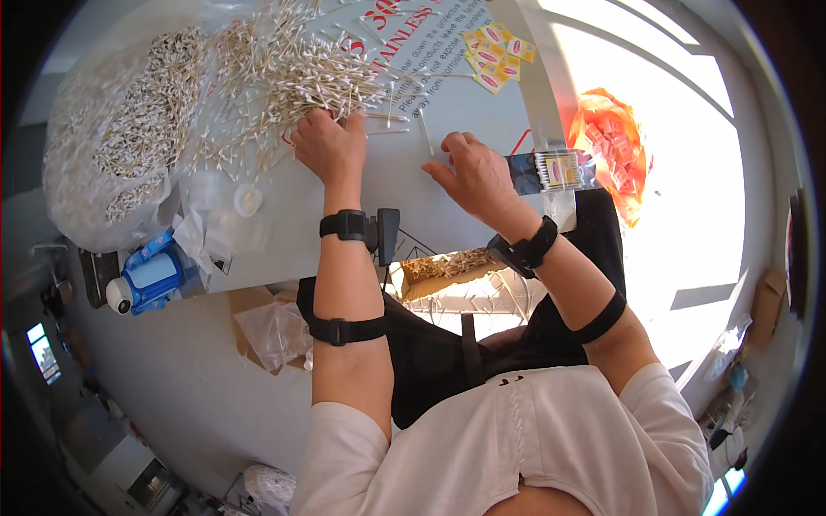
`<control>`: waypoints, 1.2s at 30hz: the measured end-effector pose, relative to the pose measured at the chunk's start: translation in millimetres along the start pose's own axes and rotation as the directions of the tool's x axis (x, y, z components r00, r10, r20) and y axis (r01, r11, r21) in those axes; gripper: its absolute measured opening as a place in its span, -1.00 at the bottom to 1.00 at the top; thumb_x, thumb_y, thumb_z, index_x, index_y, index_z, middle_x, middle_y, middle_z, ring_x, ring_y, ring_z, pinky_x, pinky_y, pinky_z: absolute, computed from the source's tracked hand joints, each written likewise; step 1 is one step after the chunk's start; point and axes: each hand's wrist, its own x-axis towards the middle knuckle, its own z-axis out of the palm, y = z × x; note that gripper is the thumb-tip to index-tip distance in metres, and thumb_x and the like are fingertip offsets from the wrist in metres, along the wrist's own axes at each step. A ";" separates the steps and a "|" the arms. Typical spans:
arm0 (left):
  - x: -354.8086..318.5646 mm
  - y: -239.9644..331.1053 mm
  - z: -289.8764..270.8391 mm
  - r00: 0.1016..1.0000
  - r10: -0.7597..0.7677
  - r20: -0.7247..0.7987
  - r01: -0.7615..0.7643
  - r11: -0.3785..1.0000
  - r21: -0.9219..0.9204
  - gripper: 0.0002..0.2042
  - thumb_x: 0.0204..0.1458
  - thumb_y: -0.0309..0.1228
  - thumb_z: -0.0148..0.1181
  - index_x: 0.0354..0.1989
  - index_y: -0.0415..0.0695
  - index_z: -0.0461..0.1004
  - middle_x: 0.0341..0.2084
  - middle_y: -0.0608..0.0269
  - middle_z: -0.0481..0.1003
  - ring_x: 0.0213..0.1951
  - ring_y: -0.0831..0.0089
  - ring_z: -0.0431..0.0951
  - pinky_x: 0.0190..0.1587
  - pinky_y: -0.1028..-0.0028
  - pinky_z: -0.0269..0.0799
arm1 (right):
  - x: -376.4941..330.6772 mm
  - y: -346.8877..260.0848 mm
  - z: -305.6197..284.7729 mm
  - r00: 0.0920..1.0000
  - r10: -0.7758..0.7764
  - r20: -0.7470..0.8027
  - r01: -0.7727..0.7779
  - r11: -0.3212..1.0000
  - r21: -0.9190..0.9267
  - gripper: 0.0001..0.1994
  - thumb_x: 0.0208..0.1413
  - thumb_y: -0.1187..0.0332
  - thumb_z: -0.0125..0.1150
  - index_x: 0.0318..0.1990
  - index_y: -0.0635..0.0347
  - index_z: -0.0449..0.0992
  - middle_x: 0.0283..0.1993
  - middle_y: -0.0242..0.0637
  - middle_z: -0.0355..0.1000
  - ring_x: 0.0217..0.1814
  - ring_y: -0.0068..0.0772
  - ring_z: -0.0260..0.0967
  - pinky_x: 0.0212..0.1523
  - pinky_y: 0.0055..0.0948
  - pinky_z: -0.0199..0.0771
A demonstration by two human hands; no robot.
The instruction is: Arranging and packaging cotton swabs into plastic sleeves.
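Table [482, 95] edge near; left hand [329, 146] on swab pile [292, 77].

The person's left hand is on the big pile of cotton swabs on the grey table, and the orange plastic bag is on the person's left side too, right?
Not quite. The left hand does rest on the pile of white-tipped wooden cotton swabs on the grey table, but the head view shows the orange plastic bag on the person's right side.
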 end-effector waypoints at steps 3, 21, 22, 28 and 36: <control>5.7 -7.0 10.5 0.997 0.073 -0.016 -0.073 0.997 -0.022 -0.71 -0.13 -0.24 0.30 -0.39 -0.23 0.49 -0.29 -0.02 0.53 -0.15 -0.03 0.46 -0.15 0.05 0.37 | 30.8 -3.4 12.5 0.996 0.023 -0.086 -0.045 0.965 -0.260 -0.79 -0.04 0.29 0.23 -0.40 0.26 0.45 -0.39 -0.17 0.50 -0.39 0.01 0.48 -0.34 -0.15 0.48; -82.8 3.0 -8.1 0.896 0.440 0.066 -0.407 0.871 -0.277 -0.74 -0.19 -0.54 0.32 -0.30 -0.15 0.42 -0.25 0.15 0.42 -0.14 0.08 0.38 -0.14 0.14 0.30 | 26.9 30.3 -8.8 0.985 -0.159 0.070 0.148 0.979 0.142 -0.78 -0.08 0.35 0.24 -0.26 0.21 0.46 -0.21 -0.12 0.40 -0.22 0.03 0.41 -0.21 -0.18 0.46; -87.9 6.3 -8.8 0.895 0.441 0.066 -0.409 0.870 -0.275 -0.74 -0.19 -0.54 0.32 -0.30 -0.15 0.42 -0.25 0.15 0.42 -0.14 0.08 0.38 -0.14 0.14 0.30 | 38.0 30.8 -6.3 0.985 -0.168 -0.048 0.172 0.979 0.107 -0.69 -0.09 0.31 0.29 -0.18 0.22 0.45 -0.16 -0.14 0.37 -0.23 -0.07 0.42 -0.19 -0.21 0.46; -98.9 -1.2 -6.9 0.915 0.388 -0.110 -0.403 0.873 -0.274 -0.53 -0.25 -0.53 0.35 -0.05 -0.08 0.43 -0.11 0.15 0.32 -0.01 0.07 0.28 -0.01 0.15 0.22 | 89.6 -6.0 12.5 0.969 -0.239 -0.061 0.223 0.954 -0.198 -0.57 -0.15 0.24 0.38 -0.11 0.21 0.46 -0.08 -0.20 0.34 -0.02 -0.14 0.33 0.03 -0.21 0.37; -108.4 10.6 4.2 0.855 0.511 -0.091 -0.515 0.810 -0.281 -0.81 -0.19 -0.53 0.29 -0.35 -0.07 0.48 -0.31 0.31 0.40 -0.10 0.25 0.35 -0.04 0.24 0.21 | 90.8 22.1 19.8 0.956 -0.294 0.019 0.282 0.896 -0.343 -0.86 -0.11 0.36 0.26 -0.36 0.12 0.48 -0.26 -0.29 0.40 -0.05 -0.15 0.33 -0.06 -0.18 0.36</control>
